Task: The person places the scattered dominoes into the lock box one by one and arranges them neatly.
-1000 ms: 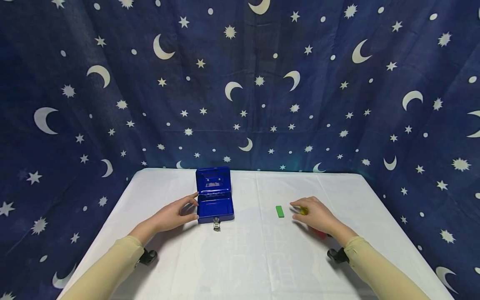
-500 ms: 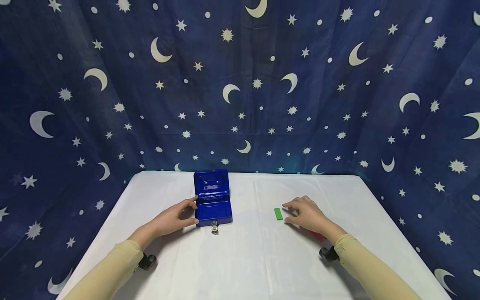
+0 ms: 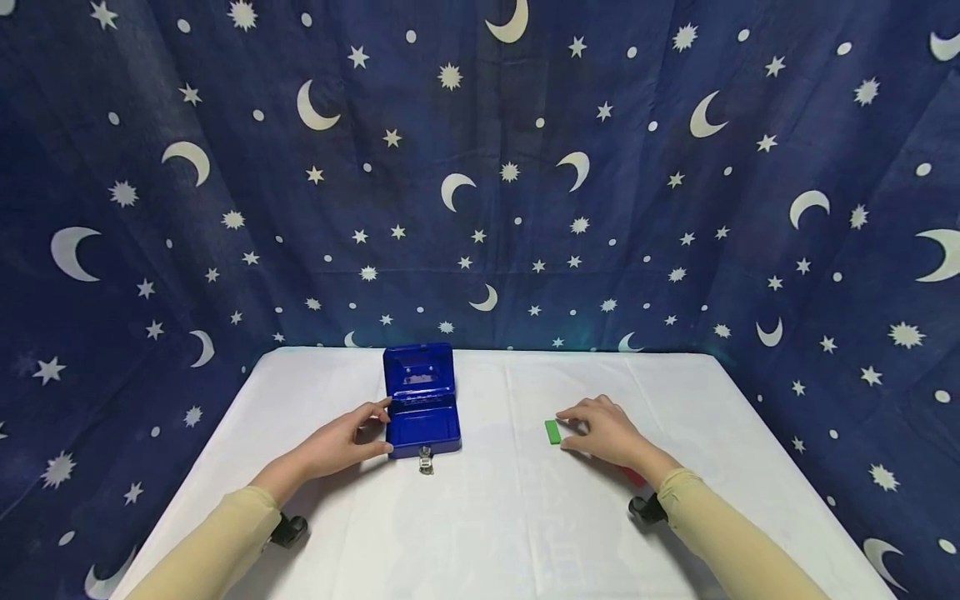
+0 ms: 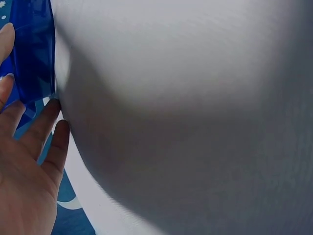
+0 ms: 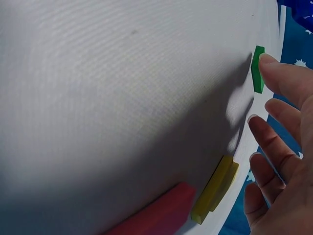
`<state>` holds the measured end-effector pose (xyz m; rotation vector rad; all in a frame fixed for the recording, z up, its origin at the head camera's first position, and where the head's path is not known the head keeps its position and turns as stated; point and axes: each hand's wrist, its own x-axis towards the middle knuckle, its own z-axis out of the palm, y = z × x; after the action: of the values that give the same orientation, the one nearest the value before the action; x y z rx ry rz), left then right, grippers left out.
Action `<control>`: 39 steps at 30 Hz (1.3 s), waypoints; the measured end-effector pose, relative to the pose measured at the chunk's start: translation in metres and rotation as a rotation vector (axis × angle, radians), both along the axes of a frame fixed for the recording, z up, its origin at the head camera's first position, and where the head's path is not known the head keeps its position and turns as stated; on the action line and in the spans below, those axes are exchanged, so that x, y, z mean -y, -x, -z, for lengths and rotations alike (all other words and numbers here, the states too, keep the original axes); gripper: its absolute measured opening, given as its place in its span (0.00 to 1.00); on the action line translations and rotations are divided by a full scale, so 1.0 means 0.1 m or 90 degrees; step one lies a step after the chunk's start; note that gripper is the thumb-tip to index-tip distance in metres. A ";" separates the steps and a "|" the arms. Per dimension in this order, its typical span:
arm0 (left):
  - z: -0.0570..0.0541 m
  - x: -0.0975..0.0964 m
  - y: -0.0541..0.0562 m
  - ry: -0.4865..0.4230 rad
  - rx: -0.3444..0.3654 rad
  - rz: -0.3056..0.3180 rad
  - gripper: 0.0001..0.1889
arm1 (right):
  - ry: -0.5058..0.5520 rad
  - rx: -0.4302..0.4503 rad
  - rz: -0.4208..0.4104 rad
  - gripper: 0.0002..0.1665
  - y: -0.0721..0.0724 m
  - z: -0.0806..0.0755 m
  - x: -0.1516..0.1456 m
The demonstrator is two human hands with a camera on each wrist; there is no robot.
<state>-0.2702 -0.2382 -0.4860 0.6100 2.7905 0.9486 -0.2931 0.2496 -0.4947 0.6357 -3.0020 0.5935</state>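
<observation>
I see box (image 3: 442,447) on table (image 3: 480,525), left hand (image 3: 333,442) at its left side. First block (image 3: 552,432) sits right of box, just left of right hand (image 3: 611,437); second block (image 5: 215,188) and third block (image 5: 159,210) lie under right hand. Curtain (image 3: 480,208) behind table.

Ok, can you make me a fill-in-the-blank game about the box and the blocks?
1. The colour of the box is ____.
2. The lid is not shut but ____.
3. The hand beside the green block is the person's ____ hand.
4. In the right wrist view, the block lying between the red block and the green one is ____.

Missing words: blue; open; right; yellow.
</observation>
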 end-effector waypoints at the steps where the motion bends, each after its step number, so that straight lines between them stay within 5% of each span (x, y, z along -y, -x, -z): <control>1: 0.00 0.00 -0.01 -0.001 0.000 0.002 0.22 | -0.001 0.000 0.000 0.29 0.00 0.00 0.00; 39: 0.02 -0.01 0.03 -0.013 0.044 -0.021 0.21 | -0.020 0.014 -0.017 0.25 0.06 -0.02 0.06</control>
<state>-0.2732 -0.2373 -0.4878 0.5254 2.7409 0.9868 -0.2992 0.2440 -0.4929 0.6767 -3.0336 0.5606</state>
